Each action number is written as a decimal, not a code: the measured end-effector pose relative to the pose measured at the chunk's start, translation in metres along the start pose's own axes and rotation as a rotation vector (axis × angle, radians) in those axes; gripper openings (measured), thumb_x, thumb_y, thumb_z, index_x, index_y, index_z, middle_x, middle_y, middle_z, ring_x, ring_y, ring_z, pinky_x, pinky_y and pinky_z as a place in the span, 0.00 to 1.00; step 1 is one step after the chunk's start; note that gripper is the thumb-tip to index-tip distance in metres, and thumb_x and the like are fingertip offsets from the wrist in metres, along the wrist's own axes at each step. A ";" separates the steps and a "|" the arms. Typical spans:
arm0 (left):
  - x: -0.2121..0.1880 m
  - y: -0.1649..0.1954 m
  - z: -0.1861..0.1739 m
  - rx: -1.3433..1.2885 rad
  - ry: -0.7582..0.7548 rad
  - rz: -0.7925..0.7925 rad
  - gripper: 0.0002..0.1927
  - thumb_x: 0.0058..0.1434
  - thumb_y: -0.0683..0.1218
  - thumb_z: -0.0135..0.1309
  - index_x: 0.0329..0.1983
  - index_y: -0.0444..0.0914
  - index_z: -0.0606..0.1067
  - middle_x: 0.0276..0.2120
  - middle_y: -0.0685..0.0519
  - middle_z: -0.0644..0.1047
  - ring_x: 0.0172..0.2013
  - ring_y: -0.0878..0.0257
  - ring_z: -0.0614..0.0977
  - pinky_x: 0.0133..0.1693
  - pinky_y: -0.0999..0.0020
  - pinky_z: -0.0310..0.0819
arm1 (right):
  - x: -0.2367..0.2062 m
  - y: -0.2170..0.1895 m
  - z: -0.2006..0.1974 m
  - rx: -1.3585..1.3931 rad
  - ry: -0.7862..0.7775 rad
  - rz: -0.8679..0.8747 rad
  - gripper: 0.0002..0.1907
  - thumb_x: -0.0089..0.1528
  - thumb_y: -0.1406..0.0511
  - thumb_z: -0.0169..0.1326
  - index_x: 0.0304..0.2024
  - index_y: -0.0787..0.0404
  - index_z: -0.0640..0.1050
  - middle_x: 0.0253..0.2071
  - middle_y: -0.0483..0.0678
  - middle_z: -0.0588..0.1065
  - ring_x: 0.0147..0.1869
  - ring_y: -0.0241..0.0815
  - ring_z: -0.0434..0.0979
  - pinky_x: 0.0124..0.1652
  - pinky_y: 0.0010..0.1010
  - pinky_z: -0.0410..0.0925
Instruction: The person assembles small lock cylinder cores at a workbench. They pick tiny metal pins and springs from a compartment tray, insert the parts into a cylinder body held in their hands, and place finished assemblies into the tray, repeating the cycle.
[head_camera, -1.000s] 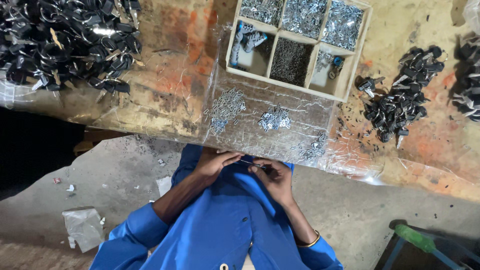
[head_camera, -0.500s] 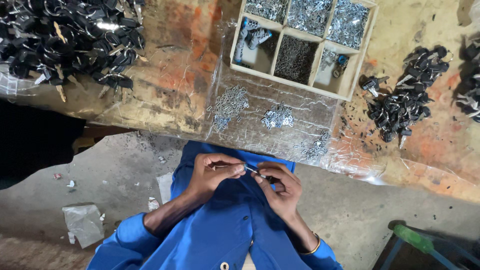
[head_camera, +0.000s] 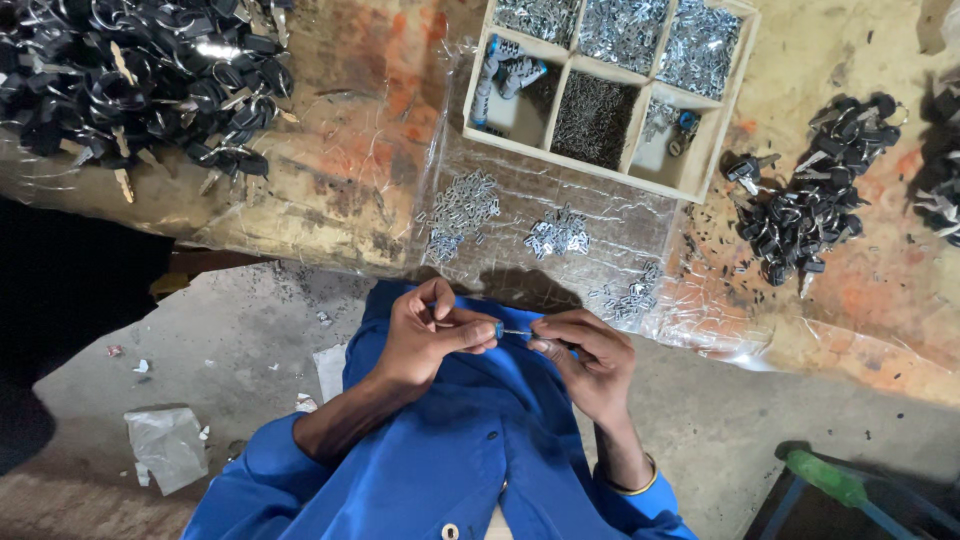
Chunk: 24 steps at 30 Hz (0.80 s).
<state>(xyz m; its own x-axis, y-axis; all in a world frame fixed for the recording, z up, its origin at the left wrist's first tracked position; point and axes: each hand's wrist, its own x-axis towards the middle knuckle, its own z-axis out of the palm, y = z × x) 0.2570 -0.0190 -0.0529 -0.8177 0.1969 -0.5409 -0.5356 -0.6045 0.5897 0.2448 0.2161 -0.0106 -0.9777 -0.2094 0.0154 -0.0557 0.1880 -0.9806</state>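
My left hand (head_camera: 432, 335) and my right hand (head_camera: 585, 360) meet over my lap, just below the worktable's edge. Between them runs a small tool with a blue tip and a thin metal shaft (head_camera: 510, 331). The left hand pinches the blue end; the right hand's fingers close around the other end, where a small dark part is mostly hidden. Both arms wear blue sleeves. Three little heaps of small silver metal pieces (head_camera: 457, 212) lie on clear plastic sheet on the table right in front of my hands.
A wooden divided tray (head_camera: 610, 165) at the table's back holds silver parts, dark pins and blue-handled tools. A large pile of black key heads (head_camera: 130, 75) lies far left, a smaller one (head_camera: 810, 200) on the right. Scraps of paper (head_camera: 165, 445) litter the concrete floor. A green-topped stool (head_camera: 830, 480) stands lower right.
My hands have lowered slightly toward my lap and drawn a little apart, so the tool's shaft now shows between them. The view has shifted slightly.
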 end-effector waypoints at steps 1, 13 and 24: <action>-0.001 0.001 0.002 0.011 -0.002 0.005 0.22 0.56 0.32 0.63 0.28 0.42 0.60 0.35 0.36 0.84 0.33 0.54 0.88 0.34 0.63 0.85 | 0.004 -0.004 -0.001 -0.036 -0.027 -0.026 0.12 0.55 0.78 0.65 0.41 0.66 0.82 0.42 0.53 0.81 0.46 0.43 0.84 0.45 0.28 0.78; -0.007 0.012 0.019 0.168 -0.035 0.121 0.25 0.58 0.33 0.64 0.24 0.40 0.58 0.38 0.34 0.84 0.34 0.59 0.87 0.35 0.66 0.85 | 0.030 -0.043 -0.015 -0.410 -0.269 -0.404 0.17 0.51 0.77 0.63 0.44 0.65 0.83 0.45 0.52 0.81 0.47 0.48 0.85 0.38 0.29 0.74; -0.005 0.013 0.026 0.297 -0.141 0.133 0.24 0.55 0.33 0.67 0.25 0.39 0.60 0.32 0.38 0.81 0.33 0.62 0.87 0.31 0.68 0.83 | 0.052 -0.034 -0.024 -0.109 -0.379 -0.388 0.09 0.60 0.72 0.64 0.43 0.61 0.83 0.44 0.47 0.83 0.49 0.44 0.85 0.51 0.38 0.77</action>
<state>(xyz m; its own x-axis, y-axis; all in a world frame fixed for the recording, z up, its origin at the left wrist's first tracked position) 0.2487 -0.0077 -0.0273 -0.8945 0.2485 -0.3717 -0.4433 -0.3849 0.8095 0.1908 0.2220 0.0285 -0.7410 -0.6103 0.2800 -0.4374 0.1223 -0.8909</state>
